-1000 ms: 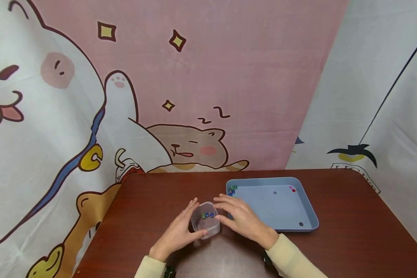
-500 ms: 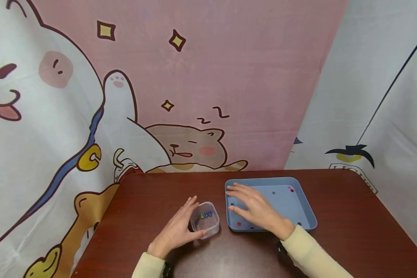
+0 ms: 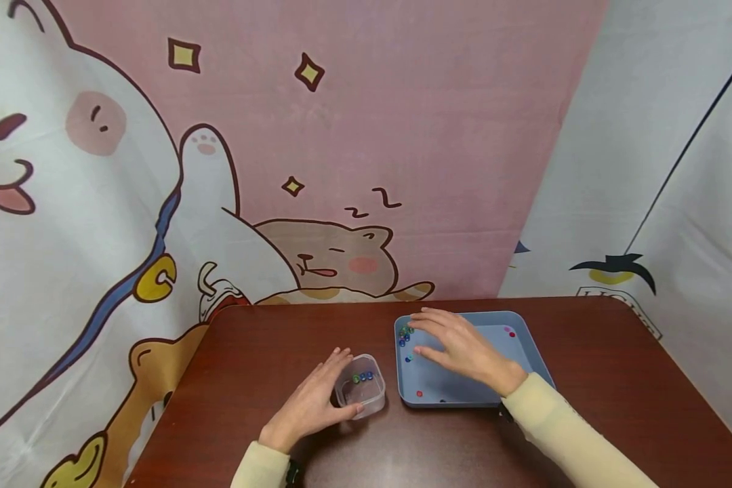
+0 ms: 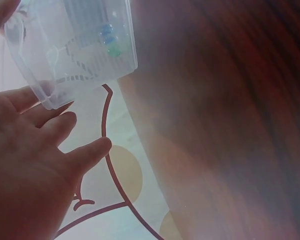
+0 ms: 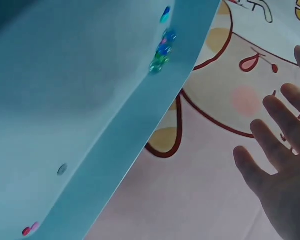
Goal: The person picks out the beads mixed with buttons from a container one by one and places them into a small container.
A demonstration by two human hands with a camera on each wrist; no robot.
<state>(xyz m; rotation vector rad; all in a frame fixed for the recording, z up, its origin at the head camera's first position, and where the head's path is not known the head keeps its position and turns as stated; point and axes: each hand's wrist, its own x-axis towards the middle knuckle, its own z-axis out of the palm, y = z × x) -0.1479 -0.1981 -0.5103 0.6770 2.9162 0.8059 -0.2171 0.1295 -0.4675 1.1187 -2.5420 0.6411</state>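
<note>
My left hand (image 3: 308, 410) holds a small clear plastic box (image 3: 373, 405) on the table, thumb at its near side and fingers along its left. Inside the box lies a short row of green and blue glass marbles (image 3: 362, 377), also visible through its wall in the left wrist view. My right hand (image 3: 463, 349) hovers over the left half of a blue tray (image 3: 423, 376), fingers spread and nothing held. Close to its fingertips, a cluster of green and blue marbles (image 5: 163, 48) sits against the tray's wall in the far left corner.
Small flat pieces lie scattered in the tray: a red one (image 3: 419, 394) near the front left, a red one (image 3: 512, 334) beside a pink one at the back right, and a grey one (image 5: 62, 169). A printed cloth (image 3: 463, 149) hangs behind the brown table (image 3: 268, 352).
My right hand has moved from the box's right side over to the tray, then slightly farther back and right above it. The left hand and the box have stayed put.
</note>
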